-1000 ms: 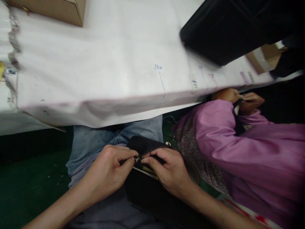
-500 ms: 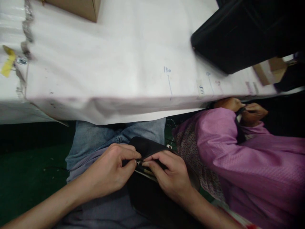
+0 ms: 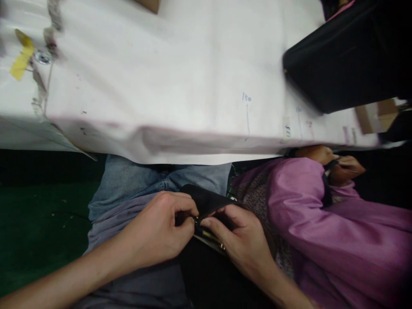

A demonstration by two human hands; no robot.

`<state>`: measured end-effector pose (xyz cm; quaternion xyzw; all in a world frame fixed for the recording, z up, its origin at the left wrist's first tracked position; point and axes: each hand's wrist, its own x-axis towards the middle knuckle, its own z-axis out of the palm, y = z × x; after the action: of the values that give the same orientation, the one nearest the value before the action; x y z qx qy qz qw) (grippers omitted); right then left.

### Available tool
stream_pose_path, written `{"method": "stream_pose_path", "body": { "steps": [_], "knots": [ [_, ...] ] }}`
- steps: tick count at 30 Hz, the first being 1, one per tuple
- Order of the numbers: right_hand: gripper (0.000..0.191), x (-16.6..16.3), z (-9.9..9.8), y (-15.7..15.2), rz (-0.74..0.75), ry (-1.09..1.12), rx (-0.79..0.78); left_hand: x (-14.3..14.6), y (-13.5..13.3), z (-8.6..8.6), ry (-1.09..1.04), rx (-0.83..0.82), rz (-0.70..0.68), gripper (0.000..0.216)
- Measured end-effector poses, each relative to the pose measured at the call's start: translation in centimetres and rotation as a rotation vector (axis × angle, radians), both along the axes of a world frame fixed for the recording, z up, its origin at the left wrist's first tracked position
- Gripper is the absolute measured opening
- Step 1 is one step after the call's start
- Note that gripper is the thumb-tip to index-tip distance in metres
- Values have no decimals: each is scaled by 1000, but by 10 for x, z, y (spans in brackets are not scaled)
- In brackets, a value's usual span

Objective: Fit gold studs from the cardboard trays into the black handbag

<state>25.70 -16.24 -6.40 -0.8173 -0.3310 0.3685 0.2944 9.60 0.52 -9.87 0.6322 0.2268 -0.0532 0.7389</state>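
Observation:
A small black bag (image 3: 206,201) with a gold zipper rests on my lap, below the table edge. My left hand (image 3: 161,229) is curled, its thumb and forefinger pinching at the zipper end of the bag. My right hand (image 3: 240,240) is also closed, fingers pressed on the bag's zipper edge right beside the left fingertips. Both hands meet at one spot on the zipper. The lower part of the bag is hidden under my wrists.
A white paper-covered table (image 3: 180,86) with pen marks spans the top. A large black bag (image 3: 341,64) lies on it at the right, a cardboard box (image 3: 375,116) beside it. A person in a pink sleeve (image 3: 337,231) sits close on my right. Green floor (image 3: 41,214) at left.
My view has shifted, so the table and the black bag on it slid right. My hands stay pinched on the zipper, drifting slightly lower and to the right.

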Motion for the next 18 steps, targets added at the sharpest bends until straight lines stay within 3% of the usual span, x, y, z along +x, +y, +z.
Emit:
{"method": "stream_pose_path", "body": {
  "steps": [3,6,11,18],
  "knots": [
    [13,-3,7,-2,61,-148,24,2,1,-2,16,28,-8,25],
    [5,-7,19,-7,254,-262,98,4,-1,-4,37,15,25,26],
    [27,-11,30,-13,498,-546,111,9,-6,-6,55,7,62,26],
    [20,-17,25,-8,506,-682,112,6,-14,-8,38,7,146,21]
  ]
}}
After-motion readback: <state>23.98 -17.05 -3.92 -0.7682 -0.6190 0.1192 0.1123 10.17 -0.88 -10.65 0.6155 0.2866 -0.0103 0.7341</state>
